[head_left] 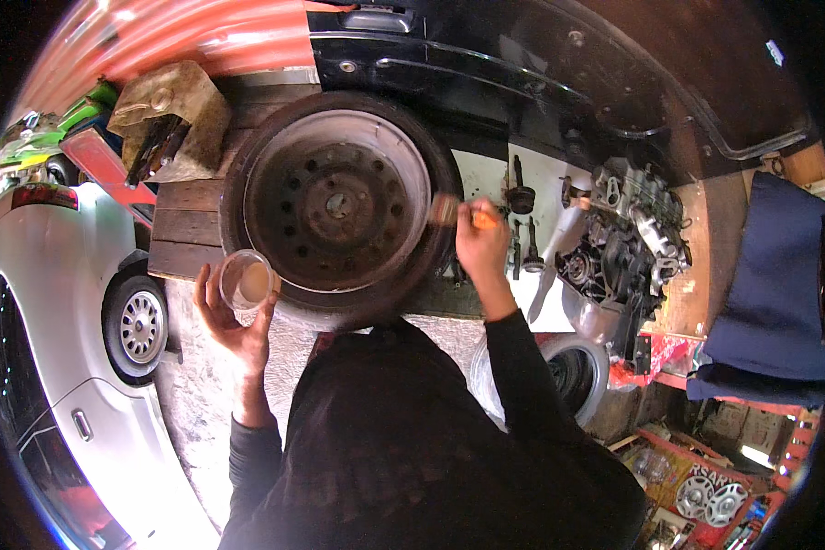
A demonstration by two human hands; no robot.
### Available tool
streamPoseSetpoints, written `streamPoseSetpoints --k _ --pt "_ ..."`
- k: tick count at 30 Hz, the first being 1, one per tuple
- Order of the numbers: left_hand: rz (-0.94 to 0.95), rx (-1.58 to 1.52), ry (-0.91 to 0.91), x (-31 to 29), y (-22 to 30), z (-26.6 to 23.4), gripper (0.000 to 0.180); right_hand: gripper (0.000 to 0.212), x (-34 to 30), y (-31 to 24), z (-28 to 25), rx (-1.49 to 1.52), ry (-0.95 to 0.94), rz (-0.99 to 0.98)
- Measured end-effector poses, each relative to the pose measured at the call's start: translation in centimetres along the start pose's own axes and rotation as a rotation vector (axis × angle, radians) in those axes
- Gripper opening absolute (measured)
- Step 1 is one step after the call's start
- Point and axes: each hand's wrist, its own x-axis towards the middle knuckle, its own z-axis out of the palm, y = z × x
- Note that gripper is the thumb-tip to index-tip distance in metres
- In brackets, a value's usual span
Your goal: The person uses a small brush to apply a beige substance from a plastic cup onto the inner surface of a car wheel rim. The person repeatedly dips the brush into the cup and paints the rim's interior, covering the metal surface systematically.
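Note:
A tyre (442,170) on a dusty steel wheel rim (316,240) lies flat on a wooden bench in front of me. In my right hand (482,240) is a paintbrush (445,210) with an orange handle, its bristles at the right side of the rim, where the tyre meets it. I cannot tell whether they touch. My left hand (232,316) holds a clear plastic cup (246,278) with some pale liquid in it, near the tyre's lower left edge. The fingers wrap round the cup's side.
A cut-open jug (179,115) with dark tools stands at the bench's left. To the right are gear shafts (522,197) on a white sheet and an engine (619,247). A silver car (82,367) stands at left; another tyre (577,371) is low at right.

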Motion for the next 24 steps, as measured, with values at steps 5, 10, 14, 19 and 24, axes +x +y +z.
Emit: streamPoseSetpoints --k 5,10,14,19,24 --pt "-0.01 -0.032 -0.066 1.2 0.0 -0.5 0.097 0.013 -1.9 2.0 3.1 -0.034 0.099 -0.228" --pt "0.008 -0.043 -0.068 1.5 -0.8 -1.7 0.097 0.016 -8.0 -1.0 1.4 0.02 0.044 -0.055" --pt "-0.001 -0.046 -0.085 1.3 -1.4 -3.0 0.096 0.018 -4.2 1.2 2.8 0.016 0.22 -0.003" --pt "0.015 -0.072 -0.114 2.0 -1.5 -4.1 0.095 0.017 -9.2 0.8 2.8 0.028 -0.09 0.099" --pt "0.045 -0.02 -0.127 2.8 -1.6 -5.0 0.097 0.014 -2.7 0.4 1.6 0.158 -0.421 0.514"
